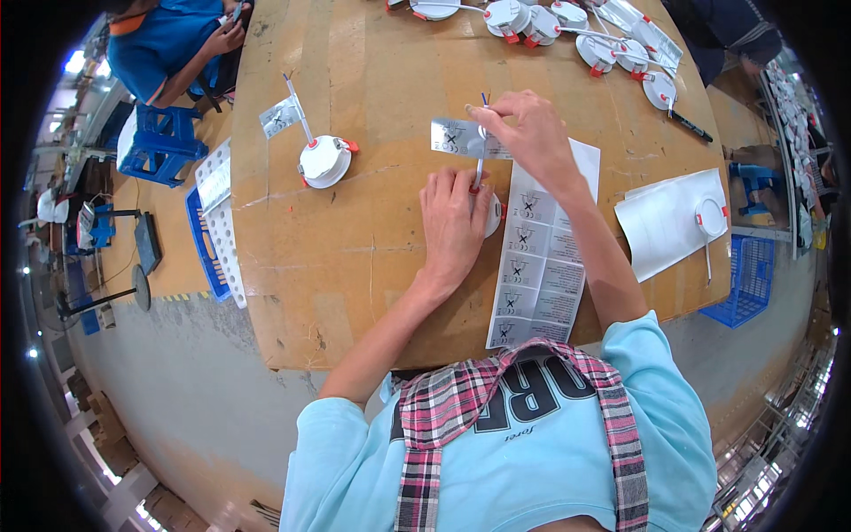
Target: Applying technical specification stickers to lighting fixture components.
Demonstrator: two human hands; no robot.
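Note:
A round white downlight [494, 218] with red clips lies on the cardboard-covered table, partly hidden under my left hand [455, 217]. That hand's fingers close around the light and the base of its white cable [480, 170]. Above it, my right hand [528, 133] pinches at a silver label [449, 137] that crosses the cable near its bare wire ends. Its fingertips partly cover the spot where label and cable meet. Beneath my right forearm lies a sheet of silver labels [538, 284], printed with crossed-out bin symbols.
Left of my hands sits another downlight [325, 162], a silver label [280, 117] on its cable. Several more downlights [596, 53] cluster at the far right beside a black marker [691, 127]. White sheets [651, 235] carry a smaller light [710, 216]. A person [168, 53] sits far left.

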